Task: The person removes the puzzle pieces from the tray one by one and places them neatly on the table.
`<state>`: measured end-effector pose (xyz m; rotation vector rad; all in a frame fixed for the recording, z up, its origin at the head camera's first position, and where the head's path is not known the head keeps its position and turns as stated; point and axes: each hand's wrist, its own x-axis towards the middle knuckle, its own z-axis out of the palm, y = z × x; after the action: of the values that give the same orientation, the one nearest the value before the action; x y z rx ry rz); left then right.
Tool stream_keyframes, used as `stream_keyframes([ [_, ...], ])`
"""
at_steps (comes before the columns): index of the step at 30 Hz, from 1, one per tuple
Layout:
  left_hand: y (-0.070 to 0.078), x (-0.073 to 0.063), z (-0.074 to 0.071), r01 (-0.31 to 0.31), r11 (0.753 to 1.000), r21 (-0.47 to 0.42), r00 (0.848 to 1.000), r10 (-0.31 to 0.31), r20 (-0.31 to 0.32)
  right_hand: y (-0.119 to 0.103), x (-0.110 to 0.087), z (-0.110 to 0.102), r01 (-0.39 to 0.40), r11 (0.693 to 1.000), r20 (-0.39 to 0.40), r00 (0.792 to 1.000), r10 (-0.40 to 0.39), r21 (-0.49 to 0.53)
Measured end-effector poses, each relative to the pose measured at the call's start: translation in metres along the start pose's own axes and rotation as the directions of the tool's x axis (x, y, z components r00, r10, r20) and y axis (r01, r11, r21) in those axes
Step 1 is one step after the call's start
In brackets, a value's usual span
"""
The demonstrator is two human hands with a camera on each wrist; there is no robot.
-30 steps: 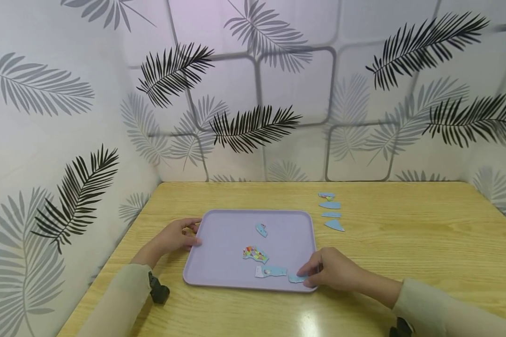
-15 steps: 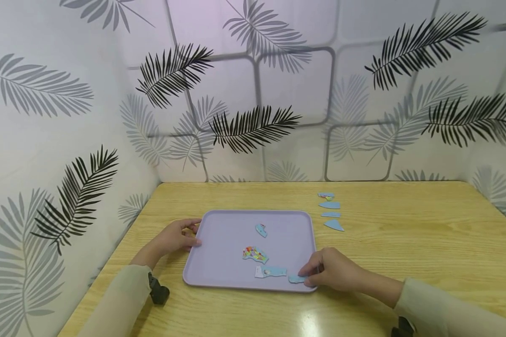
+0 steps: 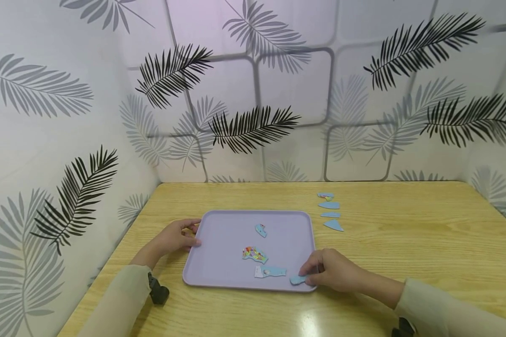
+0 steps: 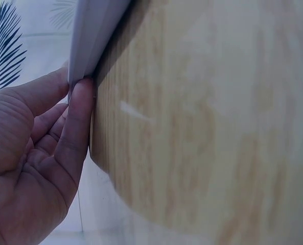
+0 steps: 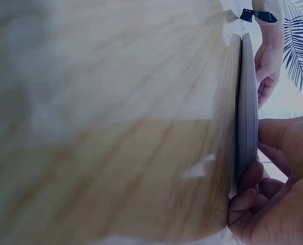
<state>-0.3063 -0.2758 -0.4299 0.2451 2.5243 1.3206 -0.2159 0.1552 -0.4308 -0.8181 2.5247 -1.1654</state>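
A lilac tray (image 3: 219, 276) lies on the wooden table. My left hand (image 3: 178, 236) holds its left rim, and in the left wrist view the fingers (image 4: 77, 112) meet the tray's edge (image 4: 87, 41). At the front right corner, my right hand (image 3: 331, 271) pinches a small light blue puzzle piece (image 3: 297, 280) between thumb and fingers. Its right part is hidden by the fingertips. Just left of it lies a blue and white puzzle piece (image 3: 271, 272). A multicoloured piece (image 3: 254, 254) sits behind that, and a small blue piece (image 3: 261, 230) lies farther back in the tray.
Right of the tray, several blue pieces form a column on the table: a patterned one (image 3: 325, 195) at the back, then plain ones down to a triangular piece (image 3: 333, 225). A leaf-patterned wall (image 3: 295, 154) stands behind the wooden table (image 3: 426, 234).
The small light blue piece in my right hand has turned slightly and shifted a little right, away from the blue and white piece. My left hand stays on the tray rim.
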Motion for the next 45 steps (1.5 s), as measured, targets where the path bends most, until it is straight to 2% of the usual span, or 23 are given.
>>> stream_keyframes([
  [13, 0.000, 0.000, 0.001, 0.004, 1.000, -0.001, 1.000, -0.004, -0.001, -0.001, -0.001, -0.003, -0.014, 1.000, -0.008, 1.000, 0.014, 0.015],
  [29, 0.001, 0.000, 0.000, 0.012, 1.000, -0.010, 1.000, -0.011, 0.005, 0.002, 0.001, -0.022, 0.001, 1.000, -0.094, 0.996, -0.001, -0.009],
  [37, 0.001, 0.000, 0.000, 0.014, 1.000, -0.016, 1.000, -0.014, 0.006, 0.010, -0.001, -0.031, -0.044, 0.998, -0.178, 0.983, 0.036, -0.046],
  [45, 0.001, 0.000, 0.000, 0.017, 1.000, -0.021, 1.000, -0.017, 0.011, 0.022, -0.004, -0.042, -0.095, 0.994, -0.224, 0.971, 0.081, -0.054],
])
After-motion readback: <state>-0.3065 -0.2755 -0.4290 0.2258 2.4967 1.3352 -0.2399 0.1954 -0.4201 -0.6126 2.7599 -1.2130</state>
